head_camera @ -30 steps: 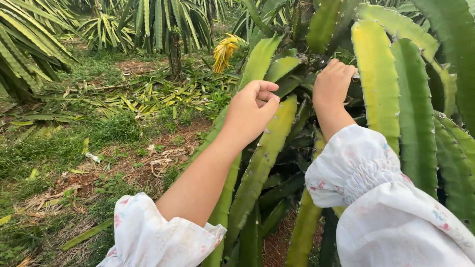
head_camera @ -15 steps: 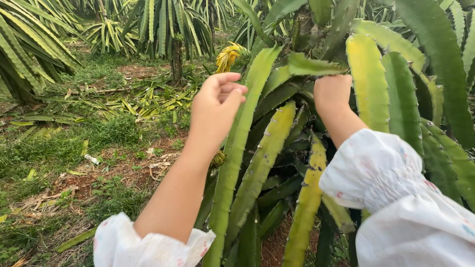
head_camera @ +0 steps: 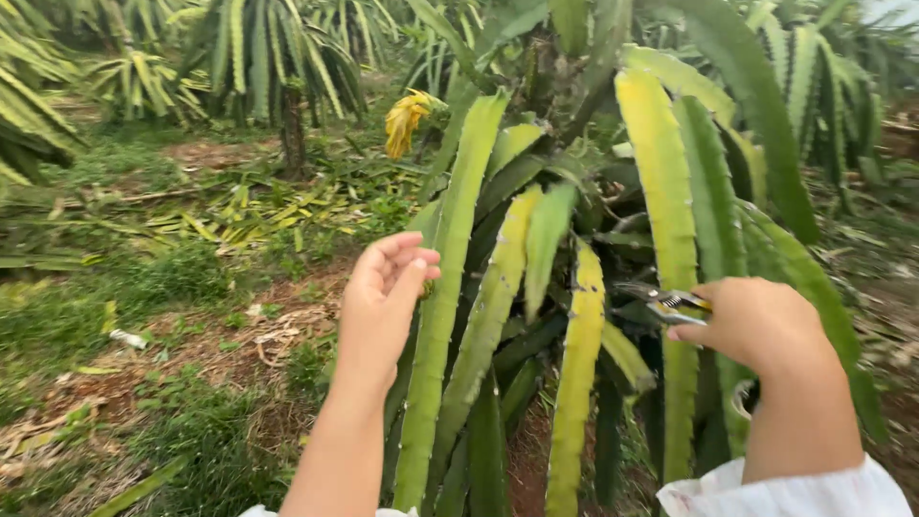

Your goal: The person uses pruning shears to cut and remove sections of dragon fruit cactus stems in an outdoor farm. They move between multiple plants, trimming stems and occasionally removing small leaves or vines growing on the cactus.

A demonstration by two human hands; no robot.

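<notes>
A dragon fruit cactus [head_camera: 574, 191] with long, spiny green and yellowing stems fills the middle and right of the view. My right hand [head_camera: 756, 321] is closed around small pruning shears [head_camera: 661, 302], whose blades point left toward a yellow-green stem [head_camera: 579, 373]. My left hand [head_camera: 383, 297] hovers with loosely curled fingers and holds nothing, right beside a long green stem [head_camera: 450, 287]; whether it touches the stem I cannot tell. White floral sleeves show at the bottom edge.
A wilted yellow flower [head_camera: 402, 120] hangs at the plant's upper left. Cut stem pieces [head_camera: 249, 211] litter the grass and bare soil on the left. More cactus plants [head_camera: 258, 57] stand behind. The stems carry small spines along their edges.
Both hands have dropped from high among the stems to a lower position. My right hand now shows the shears. The view has shifted right and a freed green stem hangs down.
</notes>
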